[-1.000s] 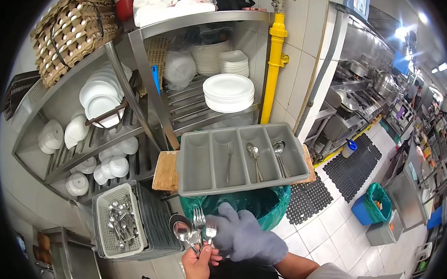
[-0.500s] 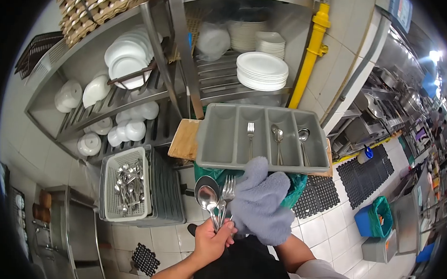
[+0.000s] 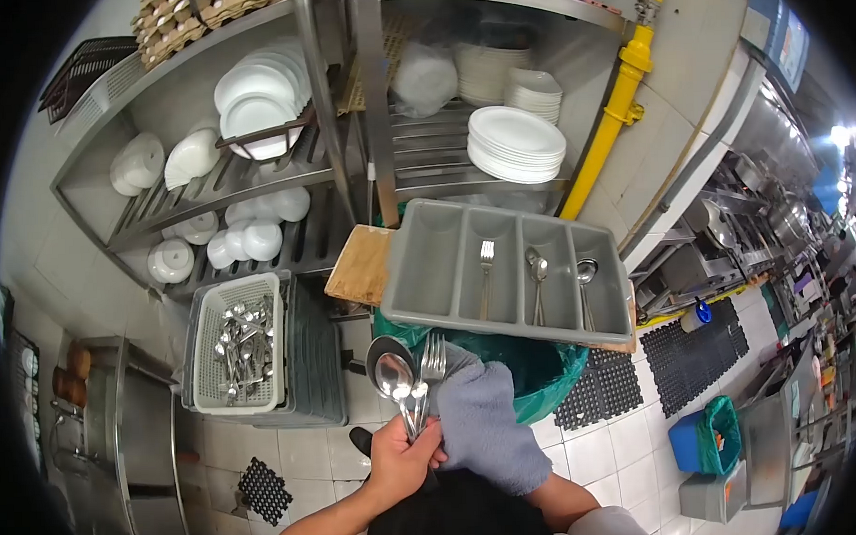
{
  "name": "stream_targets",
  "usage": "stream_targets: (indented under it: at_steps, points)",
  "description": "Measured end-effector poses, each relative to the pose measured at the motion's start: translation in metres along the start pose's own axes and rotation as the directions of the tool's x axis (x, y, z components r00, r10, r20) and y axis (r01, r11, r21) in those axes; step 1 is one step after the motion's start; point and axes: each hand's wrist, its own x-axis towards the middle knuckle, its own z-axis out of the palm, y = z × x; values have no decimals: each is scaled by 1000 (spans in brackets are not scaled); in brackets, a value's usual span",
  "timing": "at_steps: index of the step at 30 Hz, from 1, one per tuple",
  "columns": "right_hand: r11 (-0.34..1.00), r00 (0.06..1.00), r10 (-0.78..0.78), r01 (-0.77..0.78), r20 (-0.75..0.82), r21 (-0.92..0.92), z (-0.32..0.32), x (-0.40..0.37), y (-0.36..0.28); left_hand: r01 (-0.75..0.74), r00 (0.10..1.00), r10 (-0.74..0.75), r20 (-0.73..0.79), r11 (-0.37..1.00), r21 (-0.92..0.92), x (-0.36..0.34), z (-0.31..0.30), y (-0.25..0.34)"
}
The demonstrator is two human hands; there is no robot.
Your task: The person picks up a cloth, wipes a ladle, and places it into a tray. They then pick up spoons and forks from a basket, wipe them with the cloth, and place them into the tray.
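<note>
My left hand (image 3: 403, 459) is closed around the handles of several utensils, with spoons (image 3: 392, 372) and a fork (image 3: 433, 360) standing up from it. A blue-grey cloth (image 3: 490, 421) covers my right hand, whose fingers are hidden; the cloth touches the fork side of the bunch. Beyond both hands lies a grey cutlery tray (image 3: 432, 267) with four compartments. Its leftmost compartment holds nothing, the second a fork (image 3: 486, 265), the third spoons (image 3: 538, 275), and the rightmost more spoons (image 3: 587, 276).
A white basket of mixed cutlery (image 3: 202, 370) sits on stacked grey crates (image 3: 314, 366) at the left. Behind are metal racks with plates (image 3: 516, 142) and bowls (image 3: 257, 240). Under the tray are a wooden board (image 3: 360, 265) and a green-lined bin (image 3: 559, 385). A yellow pipe (image 3: 611, 120) stands right.
The cloth over my right hand has moved down and left, against the utensils, uncovering more of the green-lined bin. My left hand still grips the bunch. The view has shifted slightly.
</note>
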Motion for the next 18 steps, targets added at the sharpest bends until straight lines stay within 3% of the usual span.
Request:
stream_targets:
  at_steps: [5,8,9,11,13,15,17,18]
  points:
    - [961,988,140,-150,-60,-234,4,31,20,38,994,-33,104,998,-47,-8,6,-7]
    - [962,951,241,-261,-194,-86,34,39,56,52,989,-48,141,998,-20,-9,0,-11]
    - [962,952,239,-259,-191,-85,15,36,44,55,988,-53,146,998,-15,-10,-1,-11]
    - [957,968,237,-247,-78,-150,-40,30,9,44,993,-44,107,999,-6,-10,-1,-10]
    - [944,961,243,-266,-133,-197,-18,29,1,36,997,-37,62,999,5,-8,-1,-8]
    - [930,953,241,-280,-181,-237,20,22,-2,-63,998,63,-16,998,4,-4,-1,-4]
    - [944,948,300,-280,-101,175,45,16,-8,-85,995,84,-49,996,-12,-1,-2,-2]
    - [827,949,315,-274,-1,491,42,11,-13,-89,995,88,-45,996,-7,2,-5,-6]
